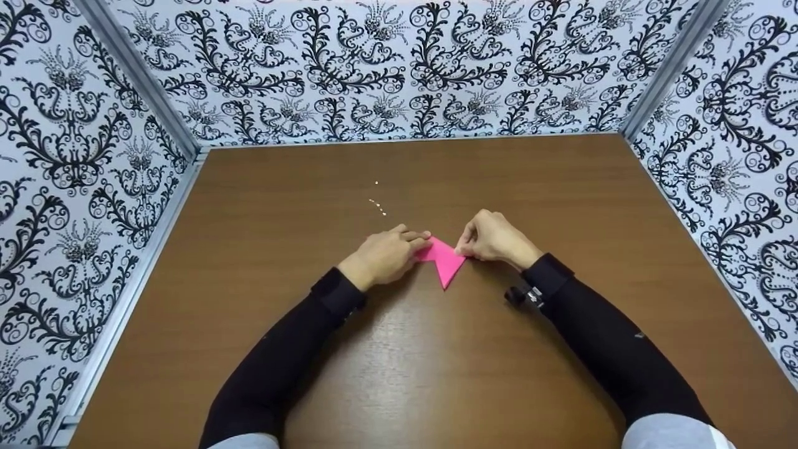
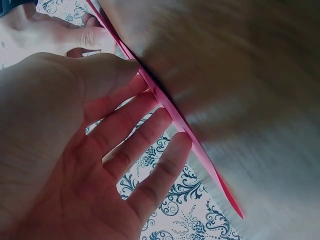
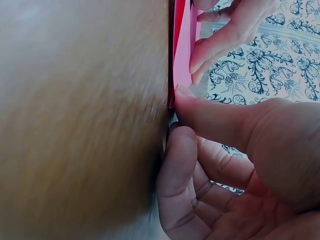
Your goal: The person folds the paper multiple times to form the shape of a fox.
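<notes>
A folded pink paper (image 1: 447,259) with pointed corners lies on the brown table, one point toward the person. My left hand (image 1: 388,254) rests on its left part; in the left wrist view the fingers (image 2: 155,155) are nearly straight, their tips on the paper (image 2: 201,148), and the thumb touches its edge. My right hand (image 1: 495,237) pinches the paper's right corner. In the right wrist view the thumb (image 3: 215,117) presses the end of the paper (image 3: 183,60), with the other fingers curled beneath. The left fingertips hide the paper's left end.
Small white specks (image 1: 378,206) mark the table (image 1: 280,193) beyond the left hand. Patterned panels (image 1: 399,68) with metal posts (image 1: 673,65) stand at the back and both sides. A small black device (image 1: 525,297) sits on the right wrist strap.
</notes>
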Action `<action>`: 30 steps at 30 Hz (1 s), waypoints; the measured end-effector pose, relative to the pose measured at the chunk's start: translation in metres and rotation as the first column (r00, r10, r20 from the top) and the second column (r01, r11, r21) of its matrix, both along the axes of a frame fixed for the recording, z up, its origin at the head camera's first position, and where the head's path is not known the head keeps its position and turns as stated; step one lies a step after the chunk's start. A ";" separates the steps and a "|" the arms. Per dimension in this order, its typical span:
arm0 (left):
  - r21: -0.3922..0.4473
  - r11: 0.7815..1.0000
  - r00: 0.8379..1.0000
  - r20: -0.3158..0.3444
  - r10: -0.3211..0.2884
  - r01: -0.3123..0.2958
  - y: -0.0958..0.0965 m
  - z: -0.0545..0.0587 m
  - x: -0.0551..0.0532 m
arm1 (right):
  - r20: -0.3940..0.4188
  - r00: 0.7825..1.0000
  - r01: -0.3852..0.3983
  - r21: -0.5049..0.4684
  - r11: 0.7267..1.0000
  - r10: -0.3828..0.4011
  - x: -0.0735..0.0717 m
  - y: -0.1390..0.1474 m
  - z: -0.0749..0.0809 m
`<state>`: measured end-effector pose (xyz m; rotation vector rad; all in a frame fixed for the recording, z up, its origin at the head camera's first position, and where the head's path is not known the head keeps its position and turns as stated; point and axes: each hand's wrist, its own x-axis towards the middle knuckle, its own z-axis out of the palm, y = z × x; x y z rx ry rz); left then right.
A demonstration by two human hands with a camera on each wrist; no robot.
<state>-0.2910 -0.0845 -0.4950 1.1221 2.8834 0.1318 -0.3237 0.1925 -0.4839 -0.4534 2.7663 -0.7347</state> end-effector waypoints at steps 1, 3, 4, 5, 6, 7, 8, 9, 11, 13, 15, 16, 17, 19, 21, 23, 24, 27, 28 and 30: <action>-0.008 1.000 1.000 0.002 0.002 -0.002 0.000 0.000 0.000 | -0.003 1.000 -0.001 -0.005 1.000 0.001 0.002 0.002 0.000; -0.014 1.000 1.000 0.005 0.006 -0.006 0.000 0.000 -0.001 | -0.004 1.000 -0.001 -0.020 1.000 0.001 0.005 0.005 -0.001; -0.014 1.000 1.000 0.007 0.008 -0.008 0.000 0.000 -0.001 | -0.002 1.000 -0.002 -0.027 1.000 0.002 0.006 0.006 -0.001; -0.008 1.000 1.000 0.008 0.010 -0.010 0.000 0.000 -0.001 | -0.003 1.000 0.000 -0.031 1.000 0.000 0.008 0.008 -0.002; -0.003 1.000 1.000 0.009 0.012 -0.012 0.000 -0.001 -0.001 | -0.003 1.000 0.003 -0.033 0.999 -0.003 0.009 0.009 -0.002; 0.001 1.000 1.000 0.010 0.014 -0.014 0.000 -0.001 0.000 | -0.002 1.000 0.005 -0.036 0.999 -0.005 0.010 0.010 -0.003; 0.002 1.000 1.000 0.009 0.016 -0.016 0.000 -0.001 0.000 | -0.003 1.000 0.004 -0.036 0.999 -0.004 0.011 0.011 -0.003; 0.002 1.000 1.000 0.007 0.019 -0.019 0.000 -0.001 0.000 | -0.004 1.000 0.005 -0.035 0.999 -0.006 0.012 0.011 -0.003; 0.000 1.000 1.000 0.002 0.023 -0.023 0.000 -0.001 0.000 | -0.006 1.000 0.009 -0.033 0.999 -0.009 0.013 0.012 -0.003; -0.001 1.000 1.000 -0.005 0.022 -0.022 0.000 -0.001 0.000 | -0.004 1.000 0.014 -0.035 0.999 -0.014 0.014 0.012 -0.003; 0.003 1.000 1.000 -0.008 0.020 -0.020 0.000 0.000 0.001 | -0.004 1.000 0.020 -0.031 0.999 -0.020 0.013 0.012 -0.002; 0.005 1.000 1.000 -0.009 0.018 -0.018 0.000 0.000 0.001 | -0.003 1.000 0.021 -0.031 0.999 -0.021 0.013 0.012 -0.002; 0.008 1.000 1.000 -0.011 0.015 -0.015 0.000 0.000 0.001 | 0.001 1.000 0.023 -0.030 0.999 -0.023 0.013 0.012 -0.002; 0.016 1.000 1.000 -0.010 0.012 -0.012 0.001 0.000 0.001 | 0.005 1.000 0.029 -0.027 0.999 -0.028 0.013 0.013 -0.002; 0.024 1.000 1.000 -0.009 0.012 -0.012 0.001 -0.001 0.001 | 0.005 1.000 0.026 -0.029 0.999 -0.026 0.014 0.013 -0.002; 0.034 0.999 1.000 -0.010 0.012 -0.012 0.002 -0.002 0.001 | -0.002 1.000 0.022 -0.034 0.999 -0.022 0.015 0.013 -0.002; 0.039 0.999 1.000 -0.012 0.012 -0.011 0.002 -0.003 0.001 | -0.010 1.000 0.018 -0.039 0.999 -0.018 0.015 0.013 -0.002; 0.051 0.999 1.000 -0.018 0.012 -0.011 0.002 -0.003 0.002 | -0.033 0.999 0.005 -0.050 0.999 -0.007 0.015 0.011 -0.001; 0.050 0.999 1.000 -0.022 0.011 -0.010 0.002 -0.003 0.002 | -0.048 0.999 -0.002 -0.052 0.999 0.000 0.015 0.010 0.000; 0.047 0.999 1.000 -0.027 0.008 -0.007 0.002 -0.004 0.002 | -0.075 0.997 -0.009 -0.057 0.998 0.005 0.015 0.008 0.001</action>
